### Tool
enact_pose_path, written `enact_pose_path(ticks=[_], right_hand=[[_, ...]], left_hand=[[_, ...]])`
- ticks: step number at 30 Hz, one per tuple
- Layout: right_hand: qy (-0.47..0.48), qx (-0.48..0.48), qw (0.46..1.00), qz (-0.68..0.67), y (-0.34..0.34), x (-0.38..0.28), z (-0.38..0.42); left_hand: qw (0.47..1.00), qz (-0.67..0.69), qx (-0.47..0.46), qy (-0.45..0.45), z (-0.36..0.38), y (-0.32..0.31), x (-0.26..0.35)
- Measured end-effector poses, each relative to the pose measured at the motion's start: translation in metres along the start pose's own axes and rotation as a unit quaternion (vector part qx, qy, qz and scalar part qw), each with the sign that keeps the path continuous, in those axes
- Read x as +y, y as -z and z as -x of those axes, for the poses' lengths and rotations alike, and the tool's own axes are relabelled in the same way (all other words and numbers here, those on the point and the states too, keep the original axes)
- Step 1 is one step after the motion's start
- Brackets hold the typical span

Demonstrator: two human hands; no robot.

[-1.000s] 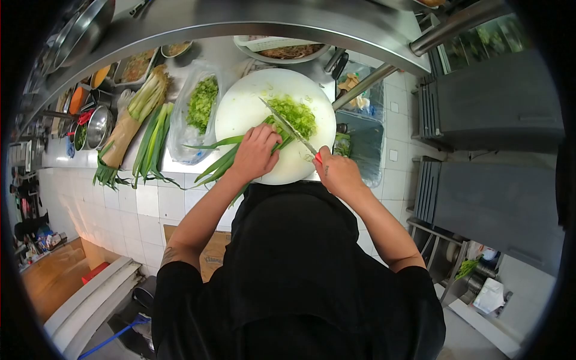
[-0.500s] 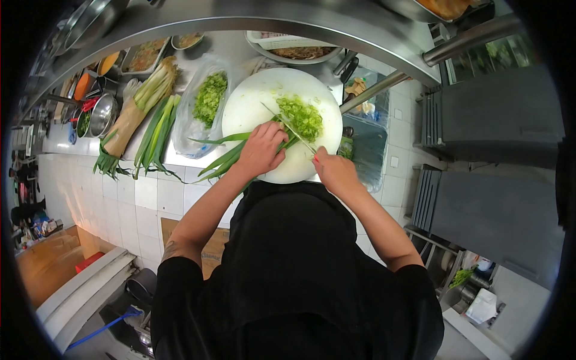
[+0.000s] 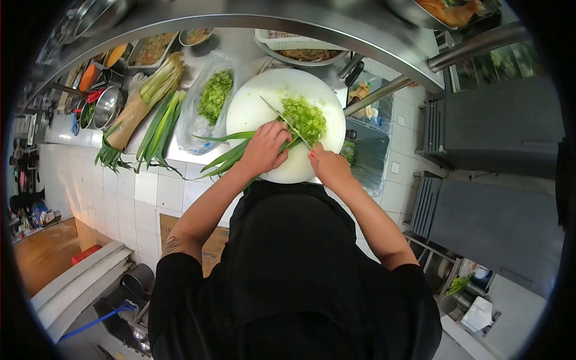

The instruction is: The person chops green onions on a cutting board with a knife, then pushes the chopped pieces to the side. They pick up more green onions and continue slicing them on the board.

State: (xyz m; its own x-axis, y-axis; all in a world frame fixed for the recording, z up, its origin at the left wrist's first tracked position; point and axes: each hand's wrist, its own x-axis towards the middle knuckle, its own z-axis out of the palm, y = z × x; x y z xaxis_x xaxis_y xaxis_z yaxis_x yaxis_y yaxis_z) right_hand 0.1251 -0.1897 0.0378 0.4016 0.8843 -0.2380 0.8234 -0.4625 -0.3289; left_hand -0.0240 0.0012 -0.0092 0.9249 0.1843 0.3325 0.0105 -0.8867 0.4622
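Note:
On a round white cutting board, my left hand presses down on long green onion stalks, fingers curled over them. Their leafy ends stick out past the board's left edge. My right hand grips a knife by its handle, which is hidden in the fist. The blade points away to the upper left and lies right beside my left fingertips. A pile of sliced green onion rests just right of the blade.
Left of the board lies a plastic bag with chopped greens. Beyond it are loose green onions, a paper-wrapped bundle and a metal bowl. A steel shelf spans overhead. A grey bin stands at right.
The knife and my right hand have moved slightly left and away from me, nearer my left fingers. My left hand keeps its place on the stalks. The whole view has shifted a little.

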Motion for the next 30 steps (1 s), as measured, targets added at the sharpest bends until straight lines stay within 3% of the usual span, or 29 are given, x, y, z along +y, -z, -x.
enact_pose_path(ticks=[3, 8, 11, 14, 18, 23, 25, 30], right_hand=[[0.006, 0.014, 1.0, -0.011, 0.001, -0.001, -0.013], [-0.027, -0.056, 0.998, -0.007, 0.047, -0.015, 0.02], [-0.009, -0.022, 0.999, -0.039, -0.002, 0.001, -0.002], [-0.007, -0.02, 1.0, -0.023, -0.001, 0.003, -0.023], [0.001, -0.051, 0.999, -0.011, 0.047, -0.011, 0.009], [-0.009, -0.04, 0.999, -0.029, -0.004, 0.002, -0.012], [0.001, -0.017, 0.999, -0.041, 0.004, -0.007, -0.02], [-0.025, -0.08, 0.996, -0.021, 0.048, -0.019, 0.01]], left_hand=[[1.0, 0.001, -0.005, 0.013, 0.001, 0.0, -0.001], [1.0, 0.004, 0.004, 0.012, 0.001, -0.001, -0.001], [1.0, 0.001, 0.013, 0.003, 0.001, -0.001, -0.001], [1.0, 0.01, 0.011, 0.004, 0.001, 0.0, -0.002], [1.0, 0.017, 0.005, 0.013, 0.001, -0.001, -0.001], [1.0, 0.008, 0.021, 0.0, 0.002, -0.001, -0.002], [1.0, 0.01, 0.016, 0.005, 0.002, -0.001, -0.003], [1.0, 0.015, 0.005, 0.016, 0.003, -0.001, -0.002]])
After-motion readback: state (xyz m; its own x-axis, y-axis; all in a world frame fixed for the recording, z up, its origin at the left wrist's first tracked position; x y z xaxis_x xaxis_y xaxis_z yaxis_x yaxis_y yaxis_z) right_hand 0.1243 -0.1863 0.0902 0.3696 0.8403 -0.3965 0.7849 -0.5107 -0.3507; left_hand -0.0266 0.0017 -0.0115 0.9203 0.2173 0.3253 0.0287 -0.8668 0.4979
